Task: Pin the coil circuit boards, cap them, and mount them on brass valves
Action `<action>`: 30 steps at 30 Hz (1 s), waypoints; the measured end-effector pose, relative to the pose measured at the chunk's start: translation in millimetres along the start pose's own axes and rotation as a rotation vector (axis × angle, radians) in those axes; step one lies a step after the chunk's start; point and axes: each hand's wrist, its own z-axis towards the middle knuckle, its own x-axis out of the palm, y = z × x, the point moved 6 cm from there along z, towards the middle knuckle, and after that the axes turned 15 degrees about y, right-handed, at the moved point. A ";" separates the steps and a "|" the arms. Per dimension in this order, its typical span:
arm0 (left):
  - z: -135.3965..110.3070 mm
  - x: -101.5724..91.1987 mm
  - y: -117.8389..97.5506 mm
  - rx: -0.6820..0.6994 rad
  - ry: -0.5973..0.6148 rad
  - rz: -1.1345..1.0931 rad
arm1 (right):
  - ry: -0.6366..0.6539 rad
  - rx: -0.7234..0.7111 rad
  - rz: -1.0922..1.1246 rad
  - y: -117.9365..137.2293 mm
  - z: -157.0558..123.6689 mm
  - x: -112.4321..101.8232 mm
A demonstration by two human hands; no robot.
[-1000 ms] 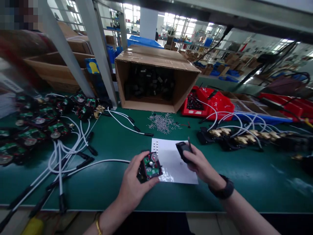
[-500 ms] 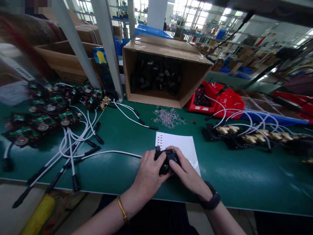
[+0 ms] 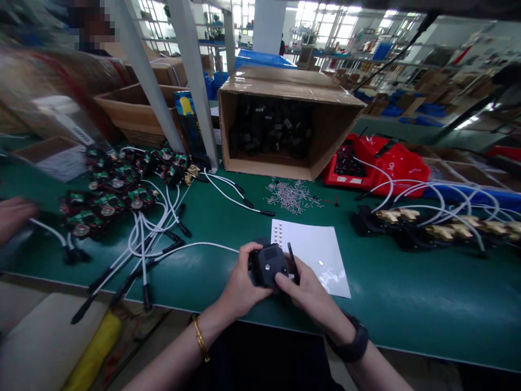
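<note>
Close to the table's front edge, a black plastic housing (image 3: 272,267) is held between both hands. Its flat face points up, with a small silvery round spot on it. My left hand (image 3: 238,282) grips its left side. My right hand (image 3: 309,288) closes on the right side, the thumb pressed on the face; a thin black upright piece (image 3: 291,260) shows by its fingers. A white cable (image 3: 207,244) runs left from the housing. Behind the hands lies a white sheet (image 3: 313,239) bearing rows of small silvery dots (image 3: 278,233).
A pile of small screws or pins (image 3: 291,195) lies before an open carton (image 3: 264,168) of black parts. Circuit-board assemblies (image 3: 108,209) with cables spread on the left; brass-fitted units (image 3: 439,231) and a red bin (image 3: 391,163) stand right. A co-worker's hand (image 3: 16,217) is far left.
The housing has been turned in my hands, so its flat face with the silvery spot now shows. My view has swung left, and a co-worker's hand has appeared at the left edge.
</note>
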 end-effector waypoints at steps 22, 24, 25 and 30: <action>15.5 -18.0 -25.5 -0.032 0.098 -0.303 | -0.115 -0.023 0.161 -2.6 -0.9 6.5; 22.9 -23.4 -47.8 0.077 0.214 -0.232 | -0.202 -0.088 -0.065 6.6 -3.0 -11.0; 28.5 -30.0 -58.9 0.148 0.224 -0.187 | -0.272 -0.140 -0.245 11.6 -3.8 -20.9; 84.2 -77.9 -69.6 0.153 -0.099 0.257 | -0.426 -0.214 -1.322 7.0 3.1 -34.0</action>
